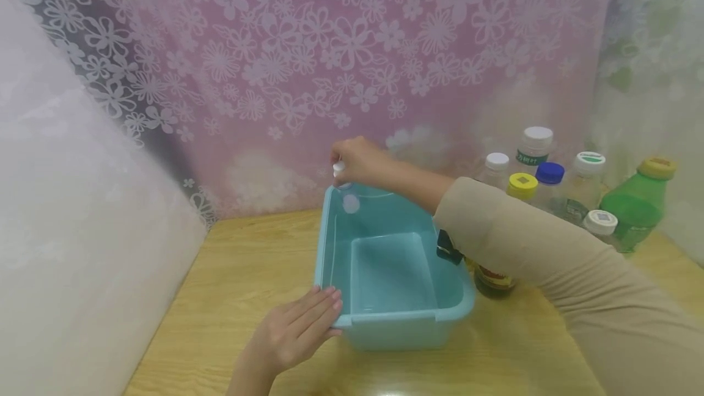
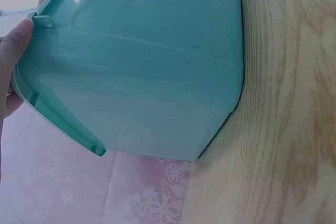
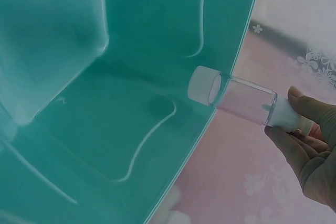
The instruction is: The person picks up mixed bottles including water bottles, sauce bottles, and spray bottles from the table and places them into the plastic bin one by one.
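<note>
My right hand (image 1: 360, 161) reaches over the basin's far left corner, pinching a small clear bottle (image 3: 245, 100) by its white end. The bottle lies on its side in the right wrist view, its other white end (image 3: 205, 85) over the basin's inside. The light-blue plastic basin (image 1: 393, 316) stands on the wooden table. My left hand (image 1: 297, 327) rests on the basin's near left corner, straight fingers across the rim. Its thumb (image 2: 18, 38) touches the rim in the left wrist view.
Several bottles stand right of the basin, partly behind my right sleeve (image 1: 511, 249): a green bottle (image 1: 635, 206), one with a blue cap (image 1: 550, 173), one with a yellow cap (image 1: 522, 183) and a dark bottle (image 1: 495, 283). A flowered curtain (image 1: 308, 78) hangs behind the table (image 1: 242, 280).
</note>
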### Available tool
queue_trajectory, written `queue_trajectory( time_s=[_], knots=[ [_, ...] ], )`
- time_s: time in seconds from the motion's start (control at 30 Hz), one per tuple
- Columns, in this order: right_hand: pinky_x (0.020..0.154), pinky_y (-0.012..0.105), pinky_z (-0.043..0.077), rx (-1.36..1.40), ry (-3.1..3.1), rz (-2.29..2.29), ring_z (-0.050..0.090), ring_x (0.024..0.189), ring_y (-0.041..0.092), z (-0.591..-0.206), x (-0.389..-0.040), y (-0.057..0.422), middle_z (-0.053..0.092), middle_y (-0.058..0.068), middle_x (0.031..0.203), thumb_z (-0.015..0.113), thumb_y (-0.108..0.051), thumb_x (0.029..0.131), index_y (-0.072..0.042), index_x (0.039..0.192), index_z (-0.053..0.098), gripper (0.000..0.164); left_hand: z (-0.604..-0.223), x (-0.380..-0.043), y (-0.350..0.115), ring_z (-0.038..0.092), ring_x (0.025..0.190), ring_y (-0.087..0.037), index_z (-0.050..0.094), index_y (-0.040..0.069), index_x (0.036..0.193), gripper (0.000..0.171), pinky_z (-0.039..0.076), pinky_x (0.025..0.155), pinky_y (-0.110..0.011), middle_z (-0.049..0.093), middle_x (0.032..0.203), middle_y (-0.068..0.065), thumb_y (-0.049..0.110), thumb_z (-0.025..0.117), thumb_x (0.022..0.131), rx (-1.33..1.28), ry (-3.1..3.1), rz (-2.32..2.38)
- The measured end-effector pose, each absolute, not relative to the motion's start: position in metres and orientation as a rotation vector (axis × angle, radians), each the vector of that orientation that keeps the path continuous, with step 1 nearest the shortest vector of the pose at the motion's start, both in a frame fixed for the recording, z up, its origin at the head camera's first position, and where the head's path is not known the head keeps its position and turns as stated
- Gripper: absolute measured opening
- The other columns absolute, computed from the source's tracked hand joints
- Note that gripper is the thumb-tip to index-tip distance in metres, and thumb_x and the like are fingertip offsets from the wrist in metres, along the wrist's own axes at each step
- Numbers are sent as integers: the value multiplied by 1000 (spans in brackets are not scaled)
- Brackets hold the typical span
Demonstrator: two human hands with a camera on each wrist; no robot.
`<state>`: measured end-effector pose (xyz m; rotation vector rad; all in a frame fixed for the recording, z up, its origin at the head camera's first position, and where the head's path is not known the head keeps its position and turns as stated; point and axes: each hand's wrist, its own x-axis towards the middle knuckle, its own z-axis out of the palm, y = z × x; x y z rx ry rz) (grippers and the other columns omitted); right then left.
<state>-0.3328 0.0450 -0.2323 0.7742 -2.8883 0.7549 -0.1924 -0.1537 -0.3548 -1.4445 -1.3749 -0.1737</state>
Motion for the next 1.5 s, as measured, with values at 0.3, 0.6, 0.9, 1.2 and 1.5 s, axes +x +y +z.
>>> queue_trajectory(
  time_s=[0.3,0.6,0.9,1.2,1.5],
  knots=[
    [74,26,57,802,-2877,707,61,94,24,-243,-345,31,66,10,105,78,-15,77,-3,104,63,34,-355,-192,-154,72,76,-20,70,-5,99,26,62,71,-28,73,85,-14,18,57,96,-1452,-1365,-178],
    [73,27,56,747,-2946,656,60,87,21,-255,-353,24,64,7,99,78,-13,78,-4,102,58,33,-355,-191,-153,72,76,-20,70,-4,98,26,62,71,-28,73,86,-14,18,57,96,-1455,-1373,-181],
    [72,28,55,765,-2971,607,60,87,22,-272,-358,22,64,9,95,79,-12,77,-2,99,59,32,-354,-189,-154,72,76,-20,70,-4,99,26,62,71,-27,73,85,-14,18,57,96,-1459,-1377,-181],
    [69,27,55,754,-2997,626,60,85,22,-287,-362,21,63,8,89,78,-10,76,-3,94,58,27,-354,-188,-153,72,77,-20,70,-3,95,26,62,71,-28,73,86,-14,19,57,95,-1464,-1398,-204],
    [76,29,56,781,-2986,602,61,89,22,-303,-365,24,65,8,97,78,-8,76,-2,102,59,33,-354,-189,-154,72,77,-20,69,-5,100,26,61,71,-28,73,86,-14,18,57,95,-1472,-1397,-215]
  ],
)
